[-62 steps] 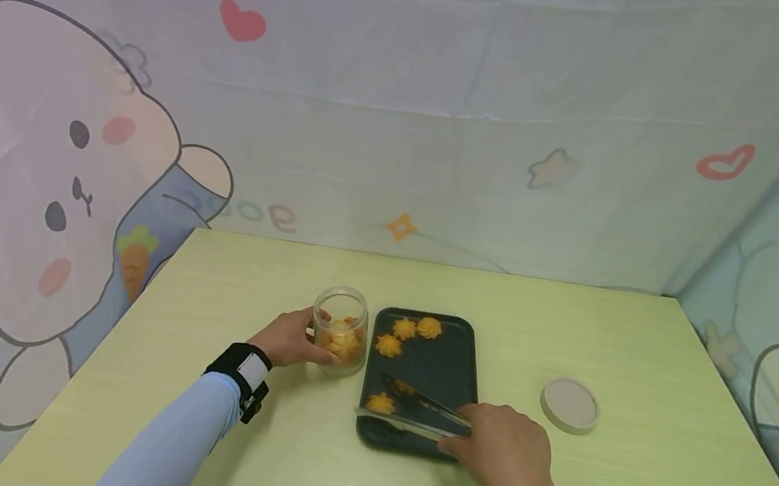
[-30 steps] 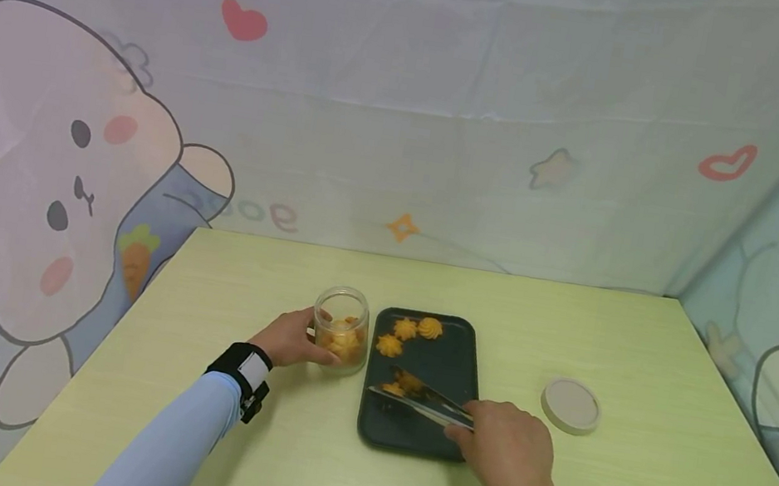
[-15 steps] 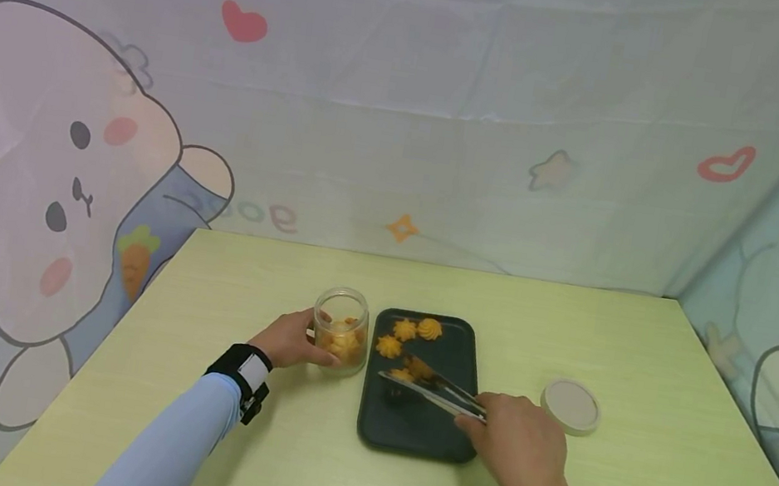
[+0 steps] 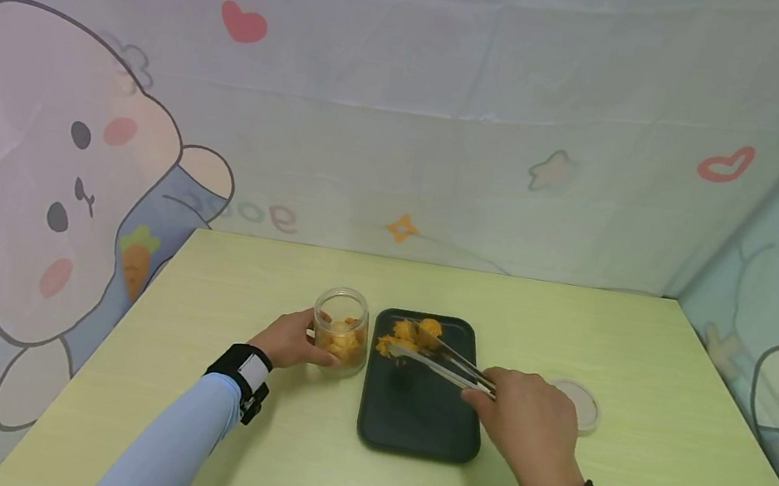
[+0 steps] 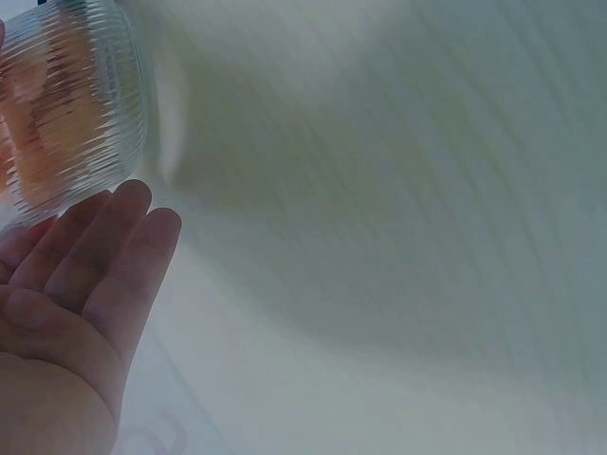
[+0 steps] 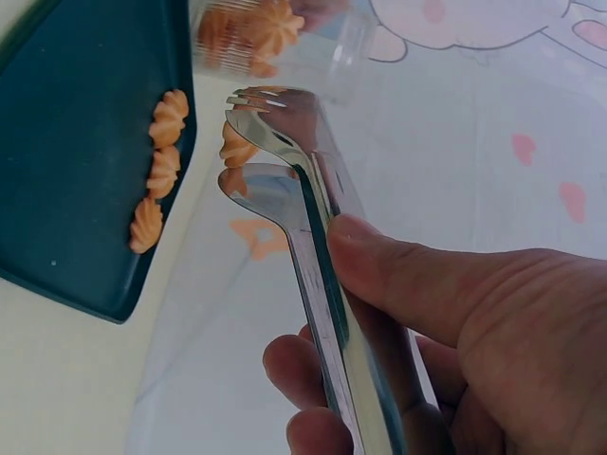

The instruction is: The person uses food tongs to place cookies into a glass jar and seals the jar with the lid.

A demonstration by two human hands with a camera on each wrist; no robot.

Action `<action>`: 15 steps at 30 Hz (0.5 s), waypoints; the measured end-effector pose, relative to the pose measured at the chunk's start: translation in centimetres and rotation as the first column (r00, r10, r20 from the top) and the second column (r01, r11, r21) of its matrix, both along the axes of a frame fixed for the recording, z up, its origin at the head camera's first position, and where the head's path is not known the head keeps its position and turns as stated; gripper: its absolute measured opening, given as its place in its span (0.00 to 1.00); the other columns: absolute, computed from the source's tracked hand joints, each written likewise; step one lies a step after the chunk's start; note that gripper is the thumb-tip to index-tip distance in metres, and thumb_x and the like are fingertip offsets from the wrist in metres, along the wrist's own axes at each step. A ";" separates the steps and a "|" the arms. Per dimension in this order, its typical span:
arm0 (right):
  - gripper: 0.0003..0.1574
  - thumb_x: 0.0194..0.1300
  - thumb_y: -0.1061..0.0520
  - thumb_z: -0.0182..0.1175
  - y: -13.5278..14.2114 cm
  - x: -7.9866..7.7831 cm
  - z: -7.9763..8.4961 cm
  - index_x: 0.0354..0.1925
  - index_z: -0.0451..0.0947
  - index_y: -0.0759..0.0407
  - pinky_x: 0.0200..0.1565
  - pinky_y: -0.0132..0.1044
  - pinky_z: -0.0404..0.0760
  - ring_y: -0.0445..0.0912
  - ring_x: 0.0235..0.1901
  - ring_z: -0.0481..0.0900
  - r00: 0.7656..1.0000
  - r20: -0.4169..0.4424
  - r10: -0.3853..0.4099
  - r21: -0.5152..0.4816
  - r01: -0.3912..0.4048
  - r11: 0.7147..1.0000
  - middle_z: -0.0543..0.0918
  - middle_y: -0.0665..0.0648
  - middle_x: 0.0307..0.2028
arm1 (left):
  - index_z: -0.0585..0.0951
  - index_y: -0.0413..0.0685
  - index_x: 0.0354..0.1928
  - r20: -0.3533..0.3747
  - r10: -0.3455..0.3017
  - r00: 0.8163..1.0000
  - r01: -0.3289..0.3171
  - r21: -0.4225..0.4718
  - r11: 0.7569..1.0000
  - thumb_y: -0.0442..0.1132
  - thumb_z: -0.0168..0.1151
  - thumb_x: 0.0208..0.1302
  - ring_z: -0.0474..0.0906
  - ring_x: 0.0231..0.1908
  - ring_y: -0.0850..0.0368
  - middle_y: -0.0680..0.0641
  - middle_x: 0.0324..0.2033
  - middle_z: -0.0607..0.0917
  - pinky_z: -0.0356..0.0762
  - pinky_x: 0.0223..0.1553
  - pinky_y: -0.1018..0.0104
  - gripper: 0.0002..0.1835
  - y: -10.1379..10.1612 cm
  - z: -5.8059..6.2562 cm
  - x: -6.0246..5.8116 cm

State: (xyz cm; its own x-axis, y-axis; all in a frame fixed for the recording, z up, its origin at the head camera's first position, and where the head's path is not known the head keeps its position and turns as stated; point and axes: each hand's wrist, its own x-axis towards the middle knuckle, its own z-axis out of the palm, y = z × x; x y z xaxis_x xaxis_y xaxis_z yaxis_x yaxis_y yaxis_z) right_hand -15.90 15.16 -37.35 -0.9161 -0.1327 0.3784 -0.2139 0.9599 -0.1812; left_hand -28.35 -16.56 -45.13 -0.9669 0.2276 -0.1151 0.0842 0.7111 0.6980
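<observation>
My left hand (image 4: 295, 340) holds a clear ribbed jar (image 4: 336, 361) at its side, fingers behind and thumb in front. Orange swirled cookies (image 5: 62, 114) fill its lower part. In my right hand (image 4: 529, 419) is a pair of metal tongs (image 4: 442, 368), gripped by the handles. Between the tong tips is one cookie (image 6: 237, 147), seen in the right wrist view. The tongs are over the dark green tray (image 4: 417, 432), near its far left part. Three cookies (image 6: 163, 171) lie in a row along the tray's edge.
To the right, a round pale lid (image 4: 580, 406) lies on the light wooden table (image 4: 656, 484), partly behind my right hand. A printed cloth backdrop (image 4: 379, 107) stands behind the table.
The tongs closed on the cookie at the tray's near left and moved away from me with it, over the far cookies. My left hand and the jar stayed still.
</observation>
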 end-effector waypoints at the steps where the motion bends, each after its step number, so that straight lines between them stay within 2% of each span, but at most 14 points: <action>1: 0.17 0.48 0.45 0.72 0.0 -0.1 0.2 0.31 0.86 0.56 0.10 0.35 0.58 0.43 0.11 0.66 1.000 -0.010 0.003 0.000 -0.003 1.000 0.76 0.50 0.11 | 0.75 0.47 0.55 0.000 0.000 1.000 0.000 0.001 1.000 0.48 0.78 0.41 0.76 0.51 0.47 0.41 0.52 0.82 0.78 0.51 0.49 0.36 0.0 0.1 0.0; 8: 0.18 0.49 0.45 0.71 -0.6 -0.7 1.7 0.33 0.86 0.57 0.09 0.35 0.58 0.44 0.11 0.68 0.998 -0.059 0.018 -0.016 -0.019 1.000 0.79 0.52 0.13 | 0.74 0.47 0.56 0.006 0.001 1.000 -0.001 -0.004 1.000 0.48 0.77 0.42 0.76 0.51 0.47 0.41 0.53 0.82 0.78 0.51 0.49 0.36 0.0 0.3 0.3; 15: 0.18 0.51 0.43 0.70 -1.8 -1.2 3.3 0.29 0.83 0.56 0.10 0.35 0.57 0.44 0.10 0.66 0.996 -0.088 0.024 0.008 -0.024 1.000 0.73 0.50 0.10 | 0.75 0.47 0.55 -0.006 -0.005 1.000 0.005 0.002 1.000 0.49 0.77 0.42 0.76 0.51 0.47 0.41 0.52 0.82 0.78 0.51 0.49 0.36 0.0 0.4 0.4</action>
State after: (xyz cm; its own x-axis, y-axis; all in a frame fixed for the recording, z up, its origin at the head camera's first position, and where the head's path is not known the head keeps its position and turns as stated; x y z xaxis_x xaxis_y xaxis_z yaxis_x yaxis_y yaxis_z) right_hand -17.10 13.32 -34.03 -0.8759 -0.1573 0.4561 -0.2518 0.9554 -0.1540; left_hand -27.94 -16.53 -44.74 -0.9664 0.2325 -0.1091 0.0918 0.7095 0.6987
